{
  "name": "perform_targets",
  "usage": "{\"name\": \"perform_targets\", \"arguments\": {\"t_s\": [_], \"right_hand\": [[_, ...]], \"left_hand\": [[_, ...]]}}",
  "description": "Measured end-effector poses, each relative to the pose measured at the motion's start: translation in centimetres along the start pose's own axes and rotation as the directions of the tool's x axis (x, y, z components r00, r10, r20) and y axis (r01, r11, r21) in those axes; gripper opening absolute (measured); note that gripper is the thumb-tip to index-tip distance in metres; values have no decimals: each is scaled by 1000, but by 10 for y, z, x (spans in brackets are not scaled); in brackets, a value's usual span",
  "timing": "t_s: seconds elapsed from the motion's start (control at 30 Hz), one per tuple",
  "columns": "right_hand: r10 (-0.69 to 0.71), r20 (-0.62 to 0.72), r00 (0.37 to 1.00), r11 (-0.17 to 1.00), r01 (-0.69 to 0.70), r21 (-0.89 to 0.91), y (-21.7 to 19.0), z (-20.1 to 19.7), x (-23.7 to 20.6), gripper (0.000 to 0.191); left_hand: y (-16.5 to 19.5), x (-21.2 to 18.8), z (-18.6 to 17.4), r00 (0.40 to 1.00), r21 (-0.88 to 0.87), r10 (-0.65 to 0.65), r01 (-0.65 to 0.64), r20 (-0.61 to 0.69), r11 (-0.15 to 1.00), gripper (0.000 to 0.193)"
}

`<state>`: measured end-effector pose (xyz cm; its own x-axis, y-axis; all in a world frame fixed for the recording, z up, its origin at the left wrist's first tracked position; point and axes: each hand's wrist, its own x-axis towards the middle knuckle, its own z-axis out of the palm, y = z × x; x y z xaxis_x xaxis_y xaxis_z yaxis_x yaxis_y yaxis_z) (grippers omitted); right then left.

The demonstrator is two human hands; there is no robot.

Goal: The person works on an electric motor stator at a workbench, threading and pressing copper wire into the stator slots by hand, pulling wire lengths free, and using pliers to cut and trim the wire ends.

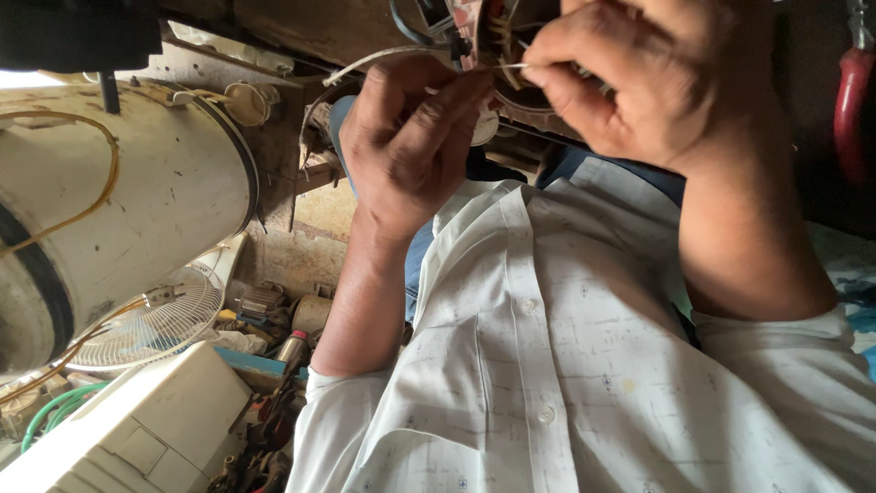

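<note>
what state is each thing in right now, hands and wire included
left hand: shut, pinching the thin wire
right hand: shut, pinching the same wire
thin wire: held taut between both hands
white sleeved wire: curved, hanging loose
fan guard: lying off its fan among clutter

A single head-worn camera looks steeply down the white shirt, close on both raised hands.

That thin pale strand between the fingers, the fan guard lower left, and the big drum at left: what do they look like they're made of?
Strand: looks like plastic-sleeved wire, off-white and smooth, bending in a soft curve; the core is not visible.
Fan guard: likely painted or coated metal wire, thin white radial spokes.
Drum: probably painted sheet metal, cream, scuffed and stained, with a dark band at its rim; plastic cannot be ruled out.
</note>
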<state>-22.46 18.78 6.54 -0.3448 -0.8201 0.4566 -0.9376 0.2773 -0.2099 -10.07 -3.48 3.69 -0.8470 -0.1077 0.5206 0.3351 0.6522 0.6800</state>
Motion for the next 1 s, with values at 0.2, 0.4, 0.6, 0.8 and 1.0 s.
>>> {"name": "perform_targets", "arguments": {"t_s": [0.2,0.4,0.6,0.8,1.0], "right_hand": [[9,-21,1000,999,-8,51,9,-2,-6,8],[0,-40,999,992,5,127,13,0,-6,10],[45,-14,999,988,-43,149,5,-5,-2,17],[275,109,955,960,-267,-82,-12,-8,-13,25],[327,101,940,945,-326,-25,-14,-16,-20,23]], "left_hand": [[-2,13,-12,977,219,187,-204,99,954,36],[2,22,-19,941,294,247,-310,231,904,31],[6,24,-22,929,374,194,-310,316,874,26],[5,25,-28,901,414,202,-363,383,835,34],[6,25,-27,916,404,195,-336,352,851,31]]}}
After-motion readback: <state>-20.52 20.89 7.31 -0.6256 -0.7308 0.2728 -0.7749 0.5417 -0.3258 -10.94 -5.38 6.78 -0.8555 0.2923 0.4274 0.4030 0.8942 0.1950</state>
